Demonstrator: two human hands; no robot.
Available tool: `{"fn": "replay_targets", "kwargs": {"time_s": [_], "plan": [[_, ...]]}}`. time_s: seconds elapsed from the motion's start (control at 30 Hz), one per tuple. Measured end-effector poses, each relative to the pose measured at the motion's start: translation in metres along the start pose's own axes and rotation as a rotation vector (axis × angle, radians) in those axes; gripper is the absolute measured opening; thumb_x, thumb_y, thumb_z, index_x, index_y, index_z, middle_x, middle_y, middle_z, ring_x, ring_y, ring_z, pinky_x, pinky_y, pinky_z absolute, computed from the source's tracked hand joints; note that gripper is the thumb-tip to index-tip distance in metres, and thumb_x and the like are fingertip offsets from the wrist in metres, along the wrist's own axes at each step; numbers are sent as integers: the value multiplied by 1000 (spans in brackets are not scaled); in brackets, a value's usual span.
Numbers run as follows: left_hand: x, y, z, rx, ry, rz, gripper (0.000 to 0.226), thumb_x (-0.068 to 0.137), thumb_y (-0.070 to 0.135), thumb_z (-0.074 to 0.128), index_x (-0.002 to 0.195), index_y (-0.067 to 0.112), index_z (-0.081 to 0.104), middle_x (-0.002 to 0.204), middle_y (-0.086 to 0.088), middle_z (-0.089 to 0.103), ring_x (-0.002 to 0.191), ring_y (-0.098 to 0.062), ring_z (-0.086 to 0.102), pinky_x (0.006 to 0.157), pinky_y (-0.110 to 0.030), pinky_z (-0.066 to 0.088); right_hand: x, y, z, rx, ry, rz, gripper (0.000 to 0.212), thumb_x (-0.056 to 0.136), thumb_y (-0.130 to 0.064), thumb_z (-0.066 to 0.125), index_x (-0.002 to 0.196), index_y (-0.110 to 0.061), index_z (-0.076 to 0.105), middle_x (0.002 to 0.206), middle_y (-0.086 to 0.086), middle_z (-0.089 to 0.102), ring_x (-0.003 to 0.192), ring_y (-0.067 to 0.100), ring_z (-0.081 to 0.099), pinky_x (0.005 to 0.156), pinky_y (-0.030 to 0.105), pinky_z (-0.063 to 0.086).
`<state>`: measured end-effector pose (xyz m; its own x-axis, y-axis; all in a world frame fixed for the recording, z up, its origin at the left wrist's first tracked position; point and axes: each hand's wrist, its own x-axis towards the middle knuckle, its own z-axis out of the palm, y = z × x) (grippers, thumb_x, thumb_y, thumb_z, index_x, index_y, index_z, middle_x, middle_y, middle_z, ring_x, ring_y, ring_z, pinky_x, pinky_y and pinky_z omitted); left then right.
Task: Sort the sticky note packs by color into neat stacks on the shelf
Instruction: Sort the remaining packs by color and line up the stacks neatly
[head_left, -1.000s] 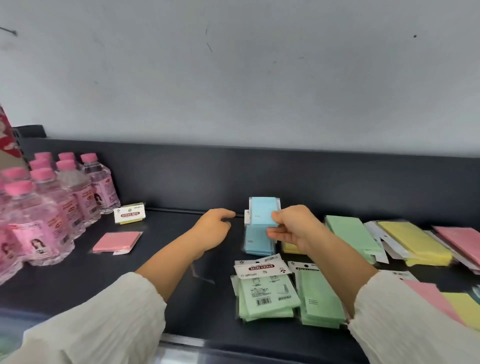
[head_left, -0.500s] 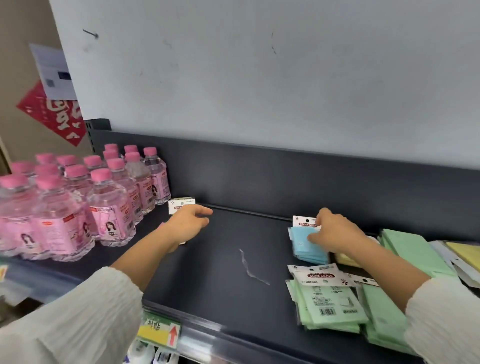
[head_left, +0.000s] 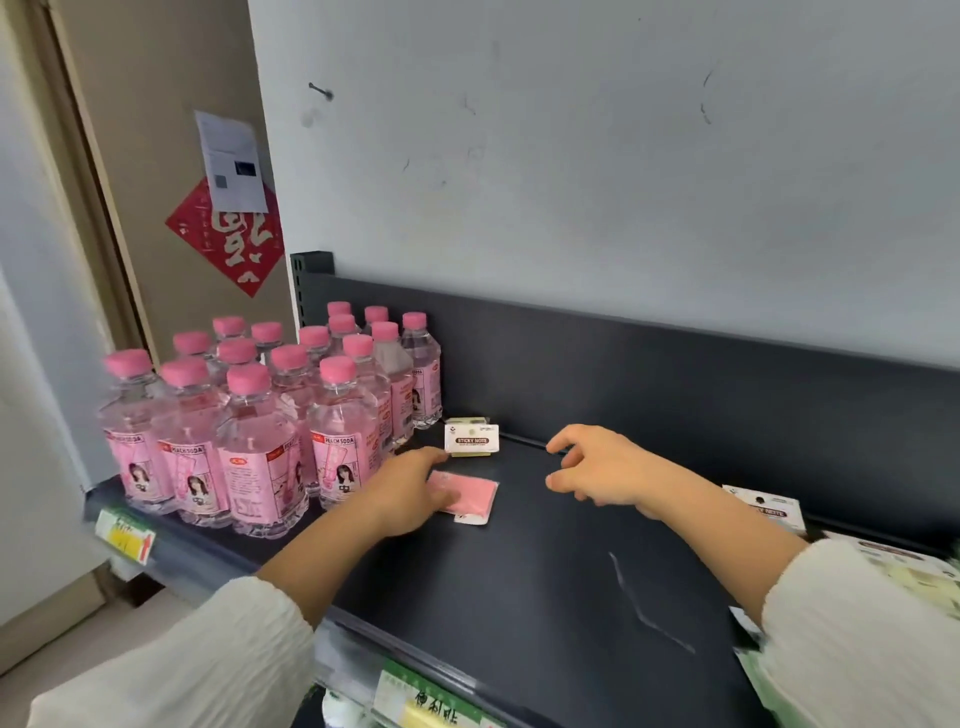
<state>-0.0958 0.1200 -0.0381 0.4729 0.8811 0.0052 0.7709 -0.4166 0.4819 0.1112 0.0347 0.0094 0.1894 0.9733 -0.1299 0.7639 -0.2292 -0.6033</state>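
step: lift pink sticky note pack (head_left: 470, 496) | where: flat on shelf (head_left: 519, 582), centre-left of frame, just beside peach soda bottles (head_left: 260, 447) | left hand (head_left: 410, 491): fingers laid on its left edge, no grip | right hand (head_left: 597, 467): loose, empty | tip: pinch the edge, lift clear of the bottles

pink pack (head_left: 470, 493): flat on dark shelf (head_left: 545, 582) | yellow pack (head_left: 471, 440): white STICKY NOTE header, just behind it near back wall | white-header packs (head_left: 769, 506): right edge, blurred
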Motion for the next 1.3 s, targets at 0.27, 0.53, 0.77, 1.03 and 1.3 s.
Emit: {"fn": "replay_targets", "kwargs": {"time_s": [0.27, 0.53, 0.77, 1.03, 1.3], "plan": [[18, 5, 11, 11, -106, 59, 62, 93, 34, 56, 145, 14, 30, 144, -10, 40, 132, -24, 38, 106, -28, 31, 54, -30, 27, -132, 102, -153, 55, 88, -14, 62, 138, -19, 41, 141, 3, 44, 123, 19, 46, 96, 26, 39], [25, -1, 11, 45, -76, -15, 63, 83, 46, 66, 135, 18, 44, 126, -8, 37, 120, -25, 41, 103, -34, 36, 108, -29, 57, -380, 106, -174, 62, 88, -20, 62, 143, -19, 34, 141, 7, 46, 125, 25, 47, 102, 40, 41], [12, 0, 2, 20, 120, 20, 34, 96, 23, 49, 128, 14, 43, 122, -12, 56, 111, -29, 54, 89, -35, 41, 109, -17, 56, -395, 155, -164, 16, 90, -23, 59, 104, -15, 59, 115, 9, 62, 100, 29, 59, 79, 35, 48], [9, 7, -4, -215, 463, 155, 29, 94, 4, 43, 112, 15, 61, 104, -9, 56, 93, -24, 55, 75, -19, 32, 69, -12, 4, 634, 247, -15, 7, 94, -10, 50, 88, -14, 48, 107, 9, 65, 95, 23, 66, 76, 36, 58], [11, 64, 6, -635, -67, 248, 43, 86, 47, 59, 117, 17, 63, 108, 3, 67, 99, -16, 64, 93, -34, 51, -11, 1, -33, 761, 281, -47, 2, 96, -15, 52, 97, -12, 52, 95, 10, 71, 75, 20, 71, 60, 29, 57]]}}
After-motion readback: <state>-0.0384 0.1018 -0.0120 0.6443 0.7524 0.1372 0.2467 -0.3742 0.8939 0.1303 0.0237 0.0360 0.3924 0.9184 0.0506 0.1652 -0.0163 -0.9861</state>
